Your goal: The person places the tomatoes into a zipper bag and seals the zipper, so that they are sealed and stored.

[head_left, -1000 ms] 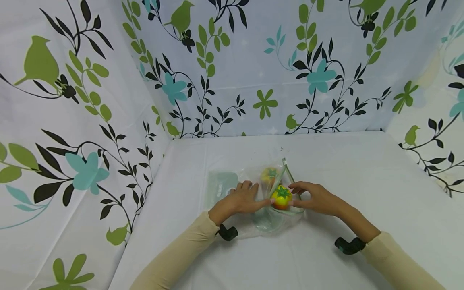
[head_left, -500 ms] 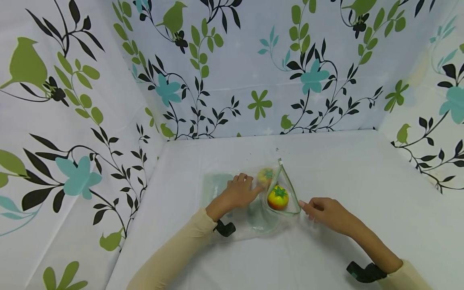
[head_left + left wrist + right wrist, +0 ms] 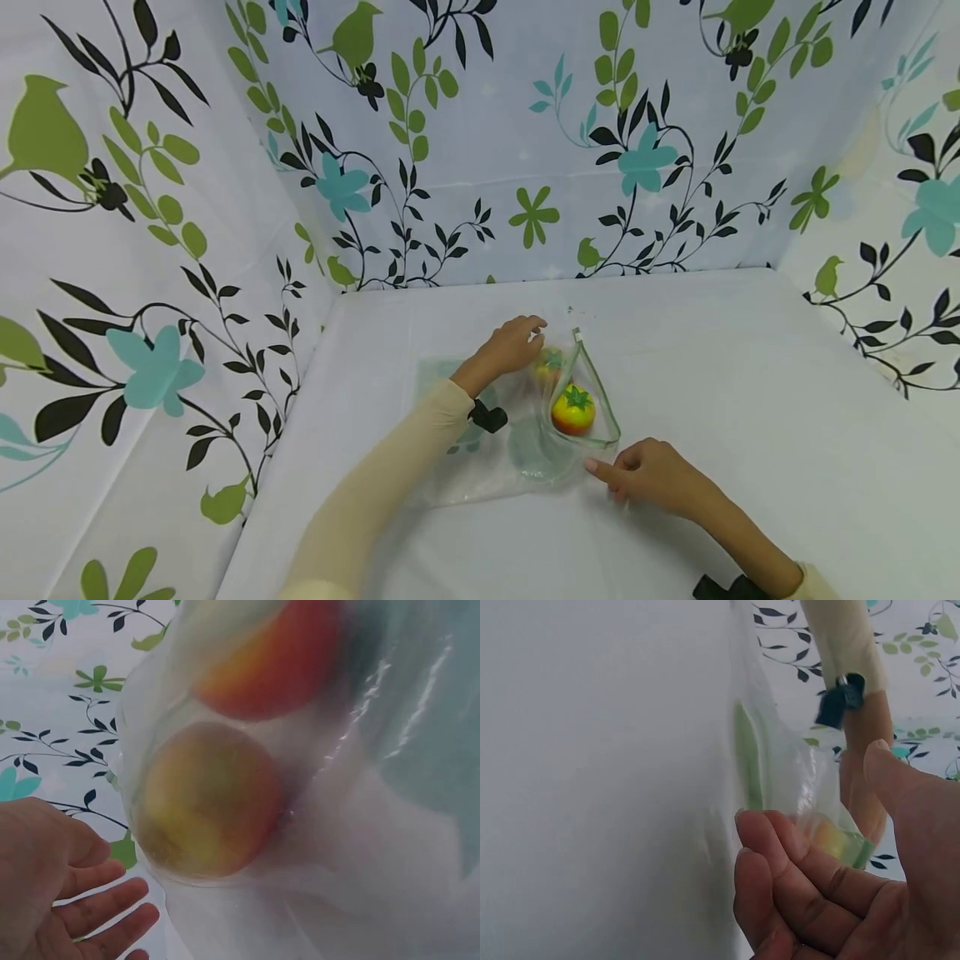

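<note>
A translucent zip bag (image 3: 487,475) with a green-edged mouth lies flat on the white table. One red-and-yellow tomato (image 3: 573,410) with a green star-shaped top sits in the gaping mouth at the right. Deeper inside, a second tomato (image 3: 214,802) shows hazily through the plastic. My left hand (image 3: 510,343) is over the bag's far side, beside the second tomato, its fingers loosely bent and holding nothing. Just off the near right corner of the bag is my right hand (image 3: 656,477); in the right wrist view its fingers (image 3: 810,892) are loosely curled around nothing.
The white table (image 3: 720,367) extends around the bag. Patterned cloth (image 3: 480,150) with leaves, birds and flowers hangs behind and on both sides. Pale green printed patches (image 3: 540,450) show on the bag. A dark camera (image 3: 489,415) is strapped to my left wrist.
My left hand has lifted from the bag's middle and moved toward its far edge. The right hand has left the tomato and bag mouth, moving right and then nearer. The mouth stays spread.
</note>
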Motion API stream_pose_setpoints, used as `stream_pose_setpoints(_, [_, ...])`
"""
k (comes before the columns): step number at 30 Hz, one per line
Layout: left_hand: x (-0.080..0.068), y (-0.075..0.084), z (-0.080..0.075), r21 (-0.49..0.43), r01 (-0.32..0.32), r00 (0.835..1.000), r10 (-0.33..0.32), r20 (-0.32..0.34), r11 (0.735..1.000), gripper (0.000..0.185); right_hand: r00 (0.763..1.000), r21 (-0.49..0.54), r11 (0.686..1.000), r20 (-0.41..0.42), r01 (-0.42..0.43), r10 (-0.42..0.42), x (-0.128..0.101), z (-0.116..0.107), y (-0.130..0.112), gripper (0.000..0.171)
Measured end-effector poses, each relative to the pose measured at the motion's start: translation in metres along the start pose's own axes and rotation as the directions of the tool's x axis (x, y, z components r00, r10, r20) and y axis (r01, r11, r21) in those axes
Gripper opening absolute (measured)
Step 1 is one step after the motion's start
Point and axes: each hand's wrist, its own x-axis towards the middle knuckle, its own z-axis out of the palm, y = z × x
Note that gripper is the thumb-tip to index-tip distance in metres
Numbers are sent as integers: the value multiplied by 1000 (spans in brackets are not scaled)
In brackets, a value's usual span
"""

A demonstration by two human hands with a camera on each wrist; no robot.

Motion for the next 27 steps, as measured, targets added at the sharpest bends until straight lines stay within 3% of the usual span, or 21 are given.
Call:
stream_pose_setpoints(10, [23, 6, 5, -43, -96, 986, 101, 131, 994, 42, 997, 17, 999, -75, 28, -26, 3, 10, -2, 55])
stream_pose_setpoints(20, [26, 6, 10, -44, -114, 983, 119, 139, 993, 40, 993, 23, 999, -113, 39, -36, 9, 14, 2, 56])
stream_pose_setpoints(27, [25, 7, 10, -62, -89, 984, 98, 146, 994, 41, 991, 48, 997, -123, 58, -51, 12, 16, 3, 53])
